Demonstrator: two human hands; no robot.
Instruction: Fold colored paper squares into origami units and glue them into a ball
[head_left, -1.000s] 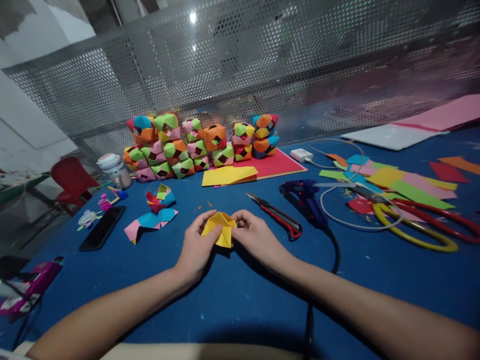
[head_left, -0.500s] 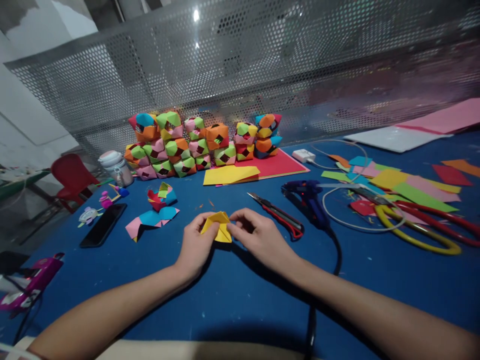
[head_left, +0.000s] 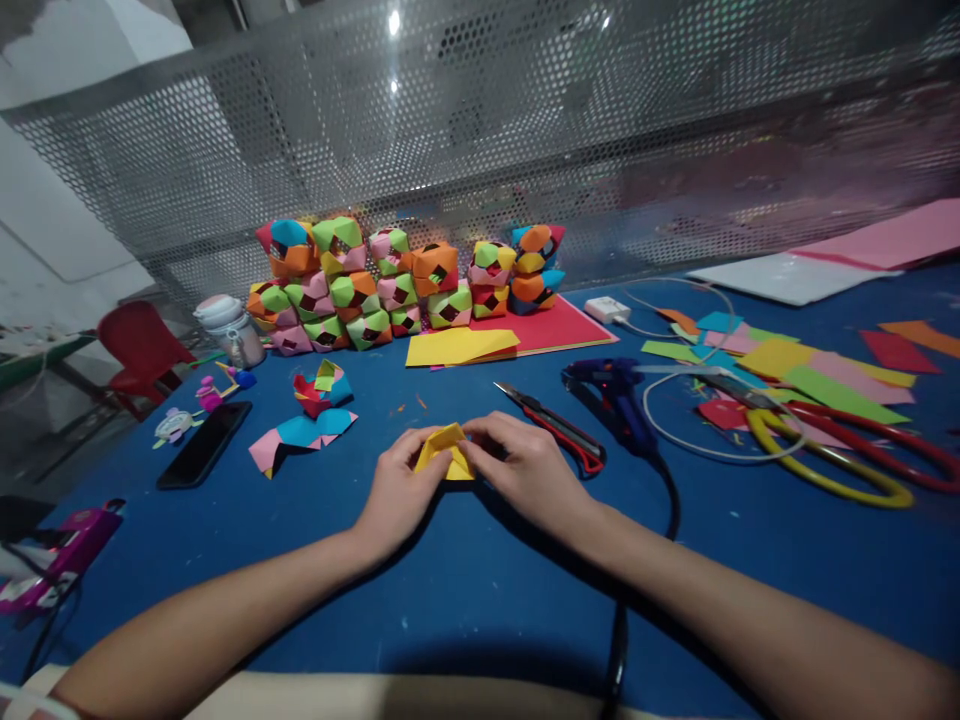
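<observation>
A small folded yellow paper (head_left: 448, 455) is held between both hands above the blue table (head_left: 465, 570). My left hand (head_left: 401, 485) grips its left side, with the thumb across the front. The fingers of my right hand (head_left: 525, 465) pinch its right edge. Right of my right hand lies a red and black utility knife (head_left: 559, 432). To the left of my left hand are a folded blue and pink paper strip (head_left: 304, 432) and a partly joined red, blue and green paper piece (head_left: 324, 388).
Colourful paper cubes (head_left: 367, 290) stand stacked before a perforated metal panel (head_left: 420, 130). A blue glue gun (head_left: 619, 400), its cable, scissors (head_left: 825, 455) and paper strips (head_left: 847, 393) lie right. A phone (head_left: 206, 445) and a jar (head_left: 229, 330) are left.
Both hands have shifted slightly right with the yellow paper. The paper is turned a little, and the fingers of my right hand now reach further over its top right edge.
</observation>
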